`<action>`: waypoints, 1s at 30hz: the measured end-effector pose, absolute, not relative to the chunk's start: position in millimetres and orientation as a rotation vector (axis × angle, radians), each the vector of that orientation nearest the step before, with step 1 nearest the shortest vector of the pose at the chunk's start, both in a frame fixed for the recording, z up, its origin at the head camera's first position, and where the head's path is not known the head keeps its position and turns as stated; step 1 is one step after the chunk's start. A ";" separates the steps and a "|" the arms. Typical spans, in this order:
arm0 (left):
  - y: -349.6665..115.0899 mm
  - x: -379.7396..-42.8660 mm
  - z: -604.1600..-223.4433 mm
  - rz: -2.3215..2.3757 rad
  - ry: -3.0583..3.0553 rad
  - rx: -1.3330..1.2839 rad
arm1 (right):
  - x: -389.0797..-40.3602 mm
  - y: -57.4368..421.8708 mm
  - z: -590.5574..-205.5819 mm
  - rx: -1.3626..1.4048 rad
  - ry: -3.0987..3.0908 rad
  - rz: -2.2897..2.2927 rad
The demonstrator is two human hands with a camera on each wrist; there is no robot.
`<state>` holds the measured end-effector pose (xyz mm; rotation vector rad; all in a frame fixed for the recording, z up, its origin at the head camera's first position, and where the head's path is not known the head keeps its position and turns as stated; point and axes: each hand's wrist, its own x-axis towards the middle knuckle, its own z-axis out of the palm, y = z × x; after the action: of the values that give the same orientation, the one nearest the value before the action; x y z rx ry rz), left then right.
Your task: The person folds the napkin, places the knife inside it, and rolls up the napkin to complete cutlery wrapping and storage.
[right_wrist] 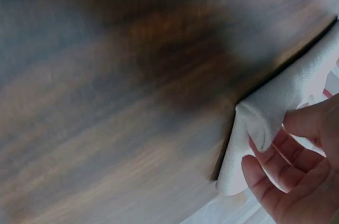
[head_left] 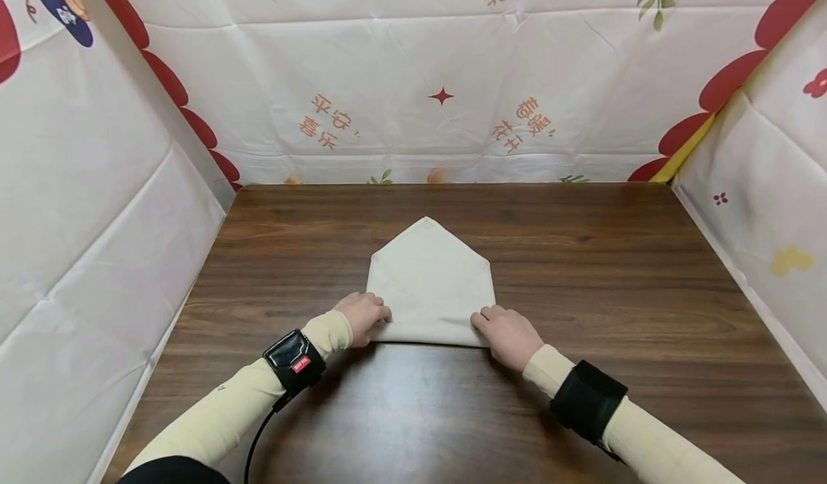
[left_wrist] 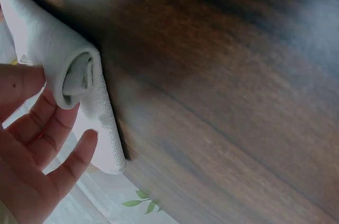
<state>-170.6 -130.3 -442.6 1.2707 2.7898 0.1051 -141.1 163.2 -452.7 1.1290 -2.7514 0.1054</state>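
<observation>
A white cloth point(head_left: 429, 276), folded into a house-like shape with its point toward the far side, lies in the middle of the table. Its near edge is turned over into a thick fold. At the near left corner, my left hand point(head_left: 363, 317) pinches the end of that fold; the left wrist view shows the rolled end point(left_wrist: 78, 78) as an open loop beside the fingers. My right hand point(head_left: 510, 334) grips the near right corner, thumb on one side and fingers on the other, and the cloth point(right_wrist: 265, 110) bunches there in the right wrist view.
The brown wood-grain table point(head_left: 581, 254) spreads around the cloth. White printed sheets form a back wall point(head_left: 400, 60) and side walls point(head_left: 84, 218). A black cable point(head_left: 255, 441) hangs from the left wrist strap point(head_left: 295, 360); another black strap point(head_left: 589, 402) circles the right forearm.
</observation>
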 end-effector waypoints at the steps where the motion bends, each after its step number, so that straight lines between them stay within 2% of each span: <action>1: -129.7 -170.2 -441.7 0.091 2.803 1.261 | -142.3 162.7 -452.1 1.124 -2.745 0.101; 12: -128.8 -158.1 -437.1 -0.146 2.972 1.420 | -142.1 162.7 -448.5 1.184 -2.617 0.147; 21: -122.1 -157.4 -438.2 -0.214 2.921 1.377 | -144.4 163.5 -457.4 1.225 -2.610 0.110; 30: -120.2 -158.8 -446.8 -0.070 2.902 1.515 | -142.9 162.0 -461.4 1.261 -2.606 0.150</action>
<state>-158.8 -120.2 -446.8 1.5152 2.9019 -0.0696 -142.9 162.0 -461.4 1.2609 -2.6058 0.1503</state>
